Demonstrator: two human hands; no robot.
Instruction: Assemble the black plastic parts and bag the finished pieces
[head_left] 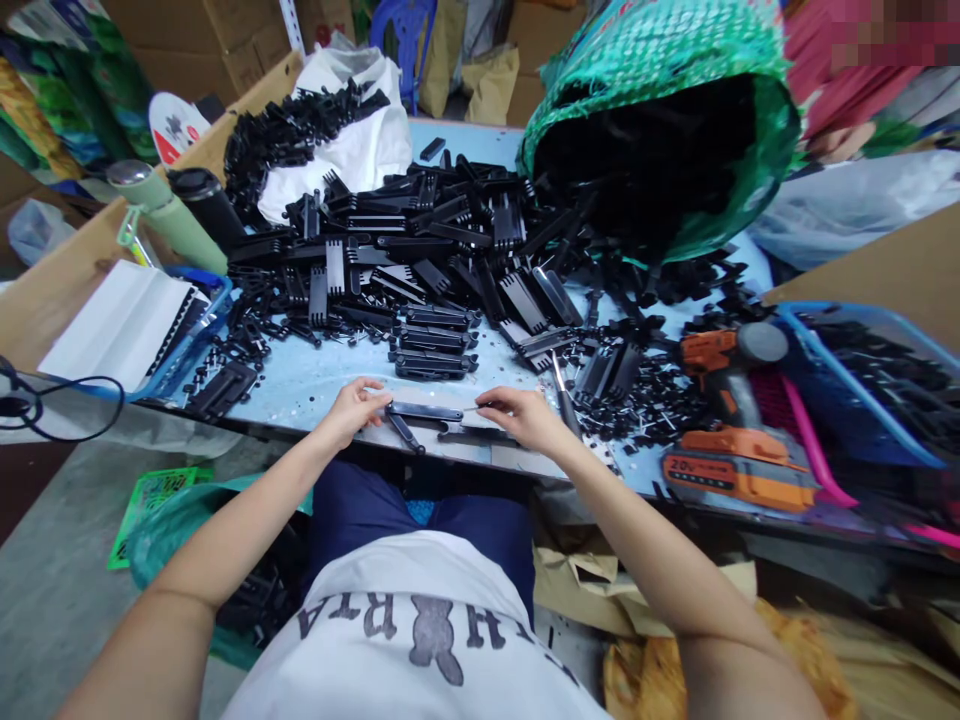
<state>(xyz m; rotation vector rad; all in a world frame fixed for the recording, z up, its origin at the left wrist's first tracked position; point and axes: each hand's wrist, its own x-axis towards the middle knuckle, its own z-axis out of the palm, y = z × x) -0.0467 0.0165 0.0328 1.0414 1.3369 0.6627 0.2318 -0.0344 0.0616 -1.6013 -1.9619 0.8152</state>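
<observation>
My left hand (354, 407) pinches the left end of a long black plastic bar (426, 412) lying at the near edge of the light blue table (315, 380). A shorter black piece (406, 432) angles off under the bar. My right hand (523, 414) is closed in a pinch on a thin metal pin (471, 408) pointed at the bar's right end. Behind the hands lies a stack of finished black parts (433, 345).
A large heap of black plastic parts (420, 230) covers the table's middle. A green woven sack (667, 120) is tipped at the back right. An orange cordless drill (731, 420) lies right, beside a blue basket (870, 390). Bottles (180, 215) and a blue tray (187, 340) sit left.
</observation>
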